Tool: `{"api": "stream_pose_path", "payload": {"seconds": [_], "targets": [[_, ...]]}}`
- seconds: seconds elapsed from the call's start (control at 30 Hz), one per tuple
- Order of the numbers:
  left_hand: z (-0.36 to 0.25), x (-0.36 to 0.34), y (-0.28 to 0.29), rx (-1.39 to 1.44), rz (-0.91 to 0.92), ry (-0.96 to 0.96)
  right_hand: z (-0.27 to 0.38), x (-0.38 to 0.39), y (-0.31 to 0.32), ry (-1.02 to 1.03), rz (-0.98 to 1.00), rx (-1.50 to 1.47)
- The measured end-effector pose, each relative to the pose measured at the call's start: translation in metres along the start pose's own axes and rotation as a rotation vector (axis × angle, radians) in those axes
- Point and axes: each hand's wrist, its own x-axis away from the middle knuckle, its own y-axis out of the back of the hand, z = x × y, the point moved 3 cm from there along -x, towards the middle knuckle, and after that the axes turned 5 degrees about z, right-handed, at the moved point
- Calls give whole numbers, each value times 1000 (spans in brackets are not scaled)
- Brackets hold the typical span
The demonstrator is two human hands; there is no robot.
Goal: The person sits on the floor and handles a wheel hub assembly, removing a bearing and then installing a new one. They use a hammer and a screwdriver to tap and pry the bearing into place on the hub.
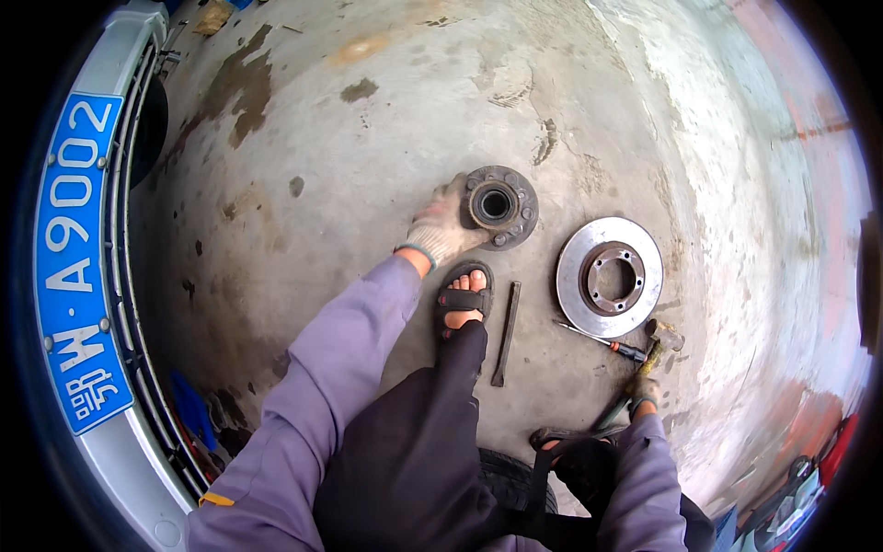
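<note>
My left hand (441, 224), in a pale knitted glove, grips the left side of a dark round wheel hub (526, 204). The hub stands on the floor with its open bore facing up and studs around its flange. Lower right, my gloved right hand (647, 388) is closed around the handle of a hammer (666, 337). The hammer's head points away from me, close to a brake disc (575, 304) lying flat. Between disc and hammer lies a screwdriver (627, 350) with a black and orange handle. A flat metal bar (506, 336) rests beside my left sandal.
A car's front bumper (124, 451) with a blue plate runs along the left. Below me is a black tyre (515, 474), partly hidden by my legs. Several tools and red and blue items (796, 488) lie at the lower right. Dark stains mark the concrete floor (368, 147).
</note>
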Motion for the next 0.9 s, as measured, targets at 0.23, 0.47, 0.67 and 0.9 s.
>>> {"api": "stream_pose_path", "payload": {"seconds": [0.23, 0.47, 0.67, 0.9], "targets": [[112, 54, -27, 139, -186, 261, 84, 113, 8, 145, -55, -356], [77, 42, -25, 233, -219, 202, 56, 143, 3, 289, -98, -1005], [38, 26, 4, 103, -130, 42, 131, 224, 122, 610, -208, -1171], [26, 10, 10, -68, -11, -92, 120, 330, 333, 958, -608, -665]]}}
